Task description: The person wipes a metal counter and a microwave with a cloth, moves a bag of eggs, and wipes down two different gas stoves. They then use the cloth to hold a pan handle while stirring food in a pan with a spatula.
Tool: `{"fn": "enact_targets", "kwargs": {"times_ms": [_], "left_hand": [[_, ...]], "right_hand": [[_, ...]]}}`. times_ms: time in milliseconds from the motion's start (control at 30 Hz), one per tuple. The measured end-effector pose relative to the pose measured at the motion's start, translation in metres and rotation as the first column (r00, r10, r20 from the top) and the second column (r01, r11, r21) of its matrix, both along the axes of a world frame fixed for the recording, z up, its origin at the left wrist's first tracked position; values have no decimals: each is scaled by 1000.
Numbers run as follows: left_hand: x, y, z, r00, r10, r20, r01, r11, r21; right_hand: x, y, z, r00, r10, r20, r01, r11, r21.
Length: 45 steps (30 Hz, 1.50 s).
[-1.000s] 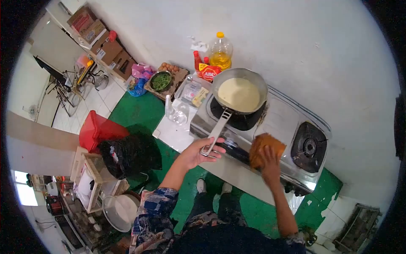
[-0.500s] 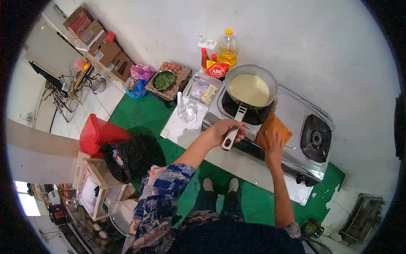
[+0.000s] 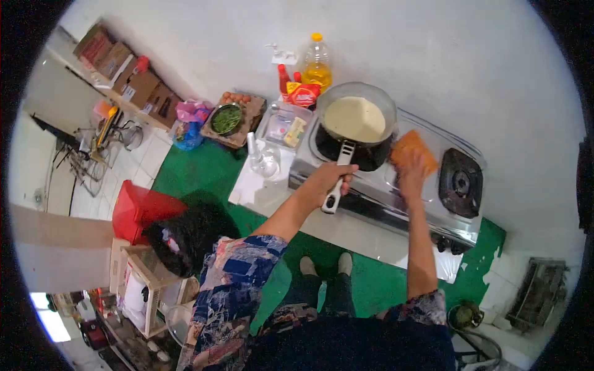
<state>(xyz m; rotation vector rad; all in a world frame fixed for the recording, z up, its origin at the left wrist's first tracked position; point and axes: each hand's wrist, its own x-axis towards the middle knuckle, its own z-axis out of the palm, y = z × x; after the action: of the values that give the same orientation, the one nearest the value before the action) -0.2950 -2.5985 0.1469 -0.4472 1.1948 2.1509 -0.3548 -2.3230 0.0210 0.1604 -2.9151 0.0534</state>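
My left hand [image 3: 331, 180] is wrapped round the pale handle of a frying pan [image 3: 391, 111]. Pale yellow batter [image 3: 354, 119] fills the pan, which sits over the left burner of a silver gas stove [image 3: 427, 123]. Flat on the stove top between the two burners lies an orange cloth [image 3: 409, 143]. My right hand [image 3: 413, 168] presses down on it, with the fingers partly bunched into the fabric. The right burner [image 3: 461, 182] carries no pan and is just right of the cloth.
Left of the stove are a clear plastic tray [image 3: 270, 134] with packets and a glass vessel [image 3: 265, 162]. Behind stand an oil bottle [image 3: 317, 74] and red sauce bottles [image 3: 283, 79]. A bowl of chopped greens [image 3: 226, 119] rests near eggs [image 3: 236, 98]. A red bin [image 3: 139, 210] stands left.
My right hand has slid the orange cloth from the stove's front edge back onto its top. My left hand keeps hold of the pan handle. The whole view has shifted slightly.
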Motion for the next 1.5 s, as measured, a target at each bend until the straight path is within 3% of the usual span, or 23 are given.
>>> {"fn": "enact_targets", "kwargs": {"times_ms": [33,100,233,367,433,533,567,600,667,733,833,900,933,1000,1067,1133,1200,1233,1300,1400,1433,1467,1500], "left_hand": [[-3,6,0,1000,-13,-9,13,1000,12],[1,0,-2,1000,22,-3,-22,998,53],[3,-1,3,999,51,-11,-51,999,-16],[0,-4,-4,1000,20,-2,-20,997,68],[1,-5,-4,999,34,33,-36,998,43],[3,-1,-8,994,60,95,-55,997,-57],[2,-4,-18,997,31,74,-33,999,24],[2,-1,-3,995,44,90,-37,996,-83],[2,-2,1,997,25,75,-25,1000,4],[1,-1,12,997,18,70,-15,999,-34],[-1,-3,18,998,17,66,-10,994,-106],[0,-3,21,998,3,66,6,991,-132],[-1,-3,22,998,5,70,5,991,-137],[0,-3,24,997,-4,76,15,990,-138],[0,-2,23,997,16,70,-4,986,-168],[-1,-2,25,997,-1,73,13,987,-158],[-1,0,28,996,20,84,-7,988,-152],[-1,0,26,996,18,82,-3,984,-176],[-1,1,27,997,24,78,-9,981,-192],[-2,-3,22,997,7,80,8,985,-175],[-2,-4,21,997,1,79,13,984,-177],[-3,-5,21,997,-8,83,22,986,-166],[-3,-5,21,996,-18,87,31,987,-156]], "right_hand": [[22,-6,0,995,93,-42,-93,996,-2],[85,-19,27,972,236,24,-223,945,-239],[131,6,24,936,329,124,-303,934,-190],[66,30,28,945,281,169,-260,956,-135],[16,31,18,952,290,97,-277,952,-128],[-49,30,5,945,302,126,-289,951,-108],[-70,36,-5,939,327,102,-320,944,-77],[-92,39,-13,943,307,132,-301,952,-64],[-107,34,5,947,255,195,-243,967,-81],[-117,26,21,949,213,233,-192,975,-107],[-135,20,2,985,58,161,-40,993,-109],[-130,15,-4,997,-75,2,75,991,-108],[-123,13,-8,997,-82,1,82,991,-110],[-88,14,-19,973,-123,-194,99,986,-132],[-33,10,-15,977,-45,-208,10,986,-169],[31,6,8,998,55,42,-47,986,-160],[94,7,16,975,220,-35,-220,921,-320],[113,20,17,980,199,-30,-198,930,-310],[142,57,22,945,326,23,-294,878,-379],[166,139,14,980,199,-14,-190,910,-368],[174,169,21,989,120,80,-97,965,-245],[180,199,13,993,49,107,44,685,-727],[182,210,48,990,-39,138,129,663,-737]]}}
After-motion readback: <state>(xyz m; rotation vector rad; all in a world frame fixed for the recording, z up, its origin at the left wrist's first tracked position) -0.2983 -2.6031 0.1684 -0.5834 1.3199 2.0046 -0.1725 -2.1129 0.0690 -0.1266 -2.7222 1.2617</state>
